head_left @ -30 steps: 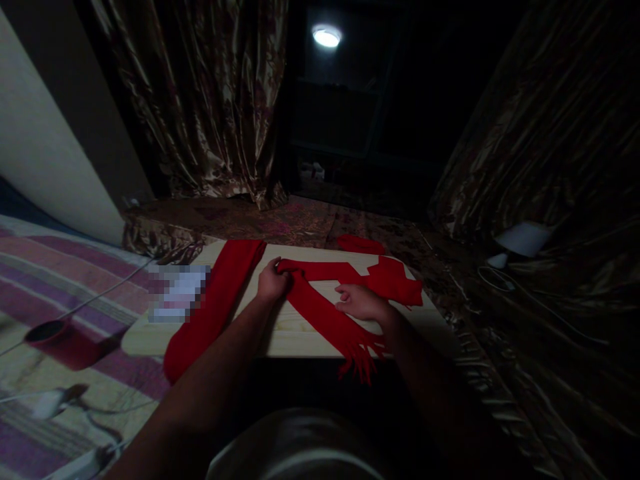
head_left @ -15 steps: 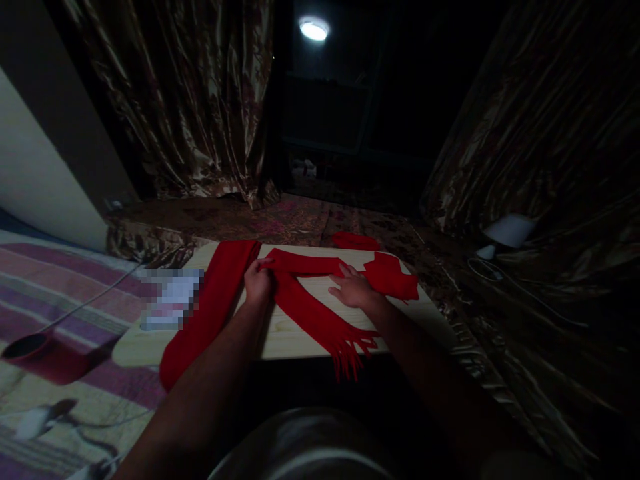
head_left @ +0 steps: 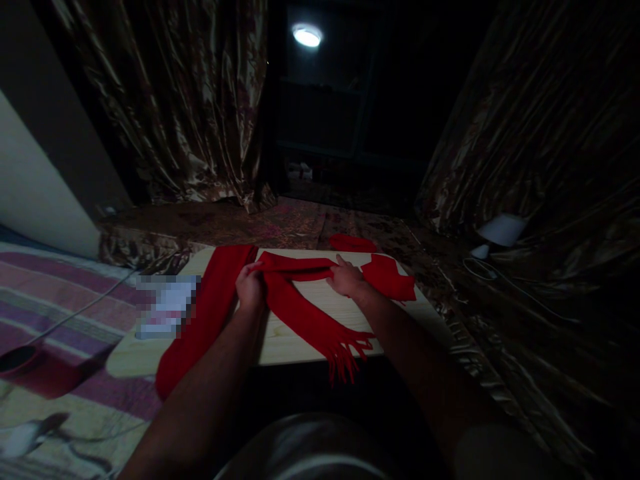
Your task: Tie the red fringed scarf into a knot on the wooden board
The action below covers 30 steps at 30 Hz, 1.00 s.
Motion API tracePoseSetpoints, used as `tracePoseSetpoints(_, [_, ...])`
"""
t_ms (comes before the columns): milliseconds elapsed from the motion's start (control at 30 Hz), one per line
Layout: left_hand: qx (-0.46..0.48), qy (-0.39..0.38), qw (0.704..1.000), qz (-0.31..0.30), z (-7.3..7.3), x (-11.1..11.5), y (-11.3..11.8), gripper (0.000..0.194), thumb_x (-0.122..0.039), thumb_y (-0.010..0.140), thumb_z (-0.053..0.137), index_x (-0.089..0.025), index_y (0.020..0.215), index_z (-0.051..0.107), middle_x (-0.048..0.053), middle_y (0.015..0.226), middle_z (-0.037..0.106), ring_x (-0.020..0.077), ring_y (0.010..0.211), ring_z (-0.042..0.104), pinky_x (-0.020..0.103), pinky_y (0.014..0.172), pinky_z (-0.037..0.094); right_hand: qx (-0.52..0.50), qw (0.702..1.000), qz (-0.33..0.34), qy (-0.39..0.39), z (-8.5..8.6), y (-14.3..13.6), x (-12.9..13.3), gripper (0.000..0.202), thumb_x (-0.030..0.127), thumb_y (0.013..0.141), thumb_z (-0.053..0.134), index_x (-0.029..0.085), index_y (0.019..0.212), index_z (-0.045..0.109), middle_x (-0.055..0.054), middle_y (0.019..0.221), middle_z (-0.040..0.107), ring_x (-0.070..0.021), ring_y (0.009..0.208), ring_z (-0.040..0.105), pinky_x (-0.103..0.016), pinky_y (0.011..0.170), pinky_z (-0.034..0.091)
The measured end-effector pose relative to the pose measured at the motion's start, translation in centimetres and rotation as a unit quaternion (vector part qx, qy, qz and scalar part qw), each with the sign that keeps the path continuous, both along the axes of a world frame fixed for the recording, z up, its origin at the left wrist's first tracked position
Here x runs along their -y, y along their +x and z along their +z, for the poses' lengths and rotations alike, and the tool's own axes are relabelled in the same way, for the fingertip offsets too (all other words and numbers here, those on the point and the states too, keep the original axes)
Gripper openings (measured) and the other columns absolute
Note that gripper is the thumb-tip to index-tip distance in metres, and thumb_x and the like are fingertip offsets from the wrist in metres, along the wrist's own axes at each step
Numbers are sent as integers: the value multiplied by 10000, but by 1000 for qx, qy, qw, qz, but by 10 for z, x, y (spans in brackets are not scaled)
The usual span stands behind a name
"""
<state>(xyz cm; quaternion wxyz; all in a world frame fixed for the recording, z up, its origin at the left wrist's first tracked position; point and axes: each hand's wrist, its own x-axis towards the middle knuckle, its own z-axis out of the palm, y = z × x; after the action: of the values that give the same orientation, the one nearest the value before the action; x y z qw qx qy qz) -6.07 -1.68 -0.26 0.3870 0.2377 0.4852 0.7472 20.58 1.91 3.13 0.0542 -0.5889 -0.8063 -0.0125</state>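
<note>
On the counter, a fringed red scarf is being pinched by the closed left hand and right hand.

Dim; a round light glares up top; lower right nearly black.

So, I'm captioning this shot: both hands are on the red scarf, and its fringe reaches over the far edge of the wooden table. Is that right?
Not quite: the head view shows the fringe reaching over the near edge of the wooden table, not the far one. The left hand and right hand are indeed both on the red scarf.
</note>
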Motion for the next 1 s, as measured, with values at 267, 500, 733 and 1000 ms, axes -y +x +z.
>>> tracePoseSetpoints(267, [-103,5,994,48,-11,-10,-2,273,-260,708,569,-175,947,669,29,813,675,173,774,629,278,747,518,-242,970,-10,-32,6,22,-21,163,281,861,602,168,836,717,-13,835,707,-173,842,649,-250,748,484])
tracePoseSetpoints(500, [-62,-1,997,40,-12,-9,-3,305,-224,692,600,-170,985,665,24,792,669,160,723,621,273,719,517,-282,951,-56,-115,19,11,-34,285,338,955,622,132,1148,664,-72,1131,671,-227,988,648,-376,861,550])
tracePoseSetpoints(733, [-16,-4,999,28,-8,-5,2,455,-193,591,682,-169,1044,658,32,833,692,144,658,615,274,667,502,-321,928,-45,-184,37,18,-35,361,353,872,712,177,1183,662,-50,1185,685,-252,1057,654,-362,910,543])
tracePoseSetpoints(1000, [-33,-11,998,45,-7,-4,3,340,-188,591,668,-158,929,672,22,760,677,124,584,578,241,587,456,-552,779,64,-291,100,38,-42,331,198,626,753,185,942,658,-26,896,760,-178,779,703,-285,764,574])
